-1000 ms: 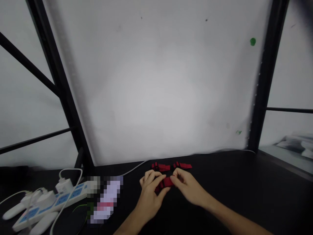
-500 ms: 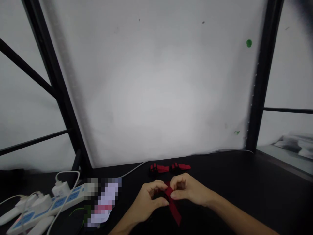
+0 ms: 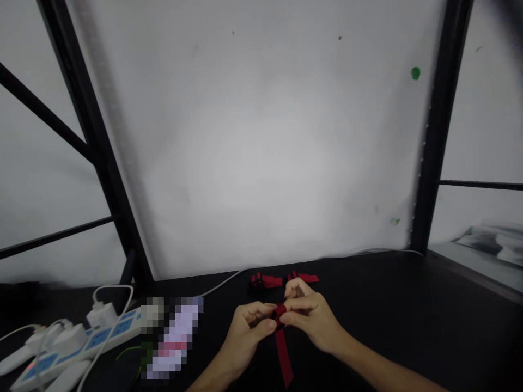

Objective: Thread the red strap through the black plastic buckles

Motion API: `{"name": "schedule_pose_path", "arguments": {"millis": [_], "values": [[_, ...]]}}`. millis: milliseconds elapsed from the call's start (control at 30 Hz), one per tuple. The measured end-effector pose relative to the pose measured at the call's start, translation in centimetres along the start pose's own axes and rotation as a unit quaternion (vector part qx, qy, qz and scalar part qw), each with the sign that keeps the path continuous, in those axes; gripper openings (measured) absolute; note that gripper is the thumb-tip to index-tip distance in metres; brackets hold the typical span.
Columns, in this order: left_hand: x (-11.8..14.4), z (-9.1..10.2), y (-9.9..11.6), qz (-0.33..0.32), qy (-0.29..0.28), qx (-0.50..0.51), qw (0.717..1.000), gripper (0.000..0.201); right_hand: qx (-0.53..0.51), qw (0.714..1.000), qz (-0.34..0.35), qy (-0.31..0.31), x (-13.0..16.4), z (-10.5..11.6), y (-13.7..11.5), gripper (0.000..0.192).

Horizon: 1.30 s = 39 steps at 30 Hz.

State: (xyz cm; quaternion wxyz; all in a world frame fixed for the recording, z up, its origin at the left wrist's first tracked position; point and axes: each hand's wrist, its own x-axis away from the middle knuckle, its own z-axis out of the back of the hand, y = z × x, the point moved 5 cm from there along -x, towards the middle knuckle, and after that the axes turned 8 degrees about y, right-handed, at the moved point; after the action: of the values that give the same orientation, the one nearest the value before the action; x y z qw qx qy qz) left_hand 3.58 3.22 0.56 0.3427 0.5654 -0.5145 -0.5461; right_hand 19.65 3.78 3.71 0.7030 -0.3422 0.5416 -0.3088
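**Red ribbon pinched between your two hands**

Far left: white power strip (image 3: pixel 81 340) with plugged cables. Centre, near edge: your left hand (image 3: pixel 249 329) and right hand (image 3: pixel 310 318) both pinch the red ribbon (image 3: pixel 283 348), its tail hanging toward you. Just beyond: two finished red bows (image 3: pixel 284 280) on the black table (image 3: pixel 408 305).

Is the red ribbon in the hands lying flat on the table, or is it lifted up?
Lifted: the left hand and right hand pinch the red ribbon above the table; its tail hangs down.

Bright glare on the white wall (image 3: pixel 261 152) — dim, soft, edge-warped desk (image 3: pixel 388 305).
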Motion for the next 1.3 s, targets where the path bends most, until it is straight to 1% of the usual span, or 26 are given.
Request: {"name": "schedule_pose_path", "arguments": {"millis": [100,200,300,367,433,500,533,567,633,667,733,800,900,967,1033,1100,1133,1200,1267,1300], "values": [[0.2,-0.2,-0.4,0.024,0.030,0.025,0.999,0.030,0.014,0.998,0.040,0.046,0.4,0.2,-0.3,0.033],[0.3,-0.5,-0.3,0.043,0.045,0.056,0.996,0.033,0.013,0.996,0.051,0.074,0.8,0.2,-0.1,0.034],[0.4,-0.7,-0.2,0.055,0.057,0.066,0.995,0.035,0.000,0.997,0.036,0.066,1.0,-0.1,0.1,0.030],[0.3,-0.8,-0.2,0.058,0.054,0.072,0.994,0.034,0.001,0.998,0.027,0.055,1.1,-0.4,0.0,0.025],[0.0,-0.6,-0.2,0.052,0.056,0.080,0.994,0.032,0.026,0.998,0.039,0.049,1.1,-0.5,-0.3,0.025],[-0.3,0.0,-0.2,0.035,0.080,0.079,0.993,0.029,0.060,0.996,0.048,0.043,0.9,-0.6,-0.5,0.026],[-0.4,0.3,-0.1,0.023,0.095,0.071,0.993,0.029,0.064,0.996,0.038,0.045,0.8,-0.6,-0.3,0.024],[-0.6,0.6,0.0,0.005,0.108,0.058,0.992,0.030,0.054,0.997,0.012,0.050,0.6,-0.6,0.0,0.024],[-0.8,1.2,0.4,-0.038,0.128,0.023,0.991,0.033,-0.009,0.996,-0.082,0.046,0.3,-0.8,1.3,0.031],[-0.9,1.3,0.7,-0.058,0.130,0.003,0.990,0.034,-0.050,0.990,-0.132,0.029,0.3,-1.2,2.0,0.033],[-0.9,1.2,1.1,-0.085,0.117,-0.032,0.989,0.035,-0.129,0.968,-0.213,-0.021,0.6,-2.2,3.0,0.030],[-0.8,1.0,1.4,-0.099,0.098,-0.071,0.988,0.034,-0.189,0.944,-0.265,-0.055,1.0,-2.9,3.5,0.027],[-0.5,0.7,1.9,-0.122,0.079,-0.143,0.979,0.029,-0.244,0.912,-0.323,-0.063,1.5,-3.4,3.7,0.024],[-0.3,0.5,2.3,-0.136,0.063,-0.185,0.971,0.028,-0.262,0.900,-0.343,-0.067,1.7,-3.5,3.6,0.026],[-0.1,0.3,2.7,-0.143,0.038,-0.230,0.962,0.037,-0.270,0.898,-0.340,-0.073,1.7,-3.4,3.5,0.031],[0.0,0.1,3.0,-0.153,0.009,-0.292,0.944,0.044,-0.261,0.905,-0.325,-0.088,1.7,-3.4,3.6,0.037],[0.1,0.0,3.0,-0.160,-0.002,-0.322,0.933,0.043,-0.250,0.912,-0.311,-0.096,1.6,-3.3,3.6,0.040],[0.1,-0.1,3.0,-0.172,-0.013,-0.365,0.915,0.036,-0.219,0.929,-0.282,-0.097,1.4,-3.1,3.8,0.045],[0.1,-0.1,2.9,-0.170,-0.008,-0.377,0.910,0.033,-0.193,0.942,-0.259,-0.089,1.2,-2.8,3.9,0.047],[0.1,0.0,2.8,-0.166,-0.007,-0.379,0.910,0.036,-0.188,0.946,-0.252,-0.085,1.2,-2.7,3.8,0.047]]}}
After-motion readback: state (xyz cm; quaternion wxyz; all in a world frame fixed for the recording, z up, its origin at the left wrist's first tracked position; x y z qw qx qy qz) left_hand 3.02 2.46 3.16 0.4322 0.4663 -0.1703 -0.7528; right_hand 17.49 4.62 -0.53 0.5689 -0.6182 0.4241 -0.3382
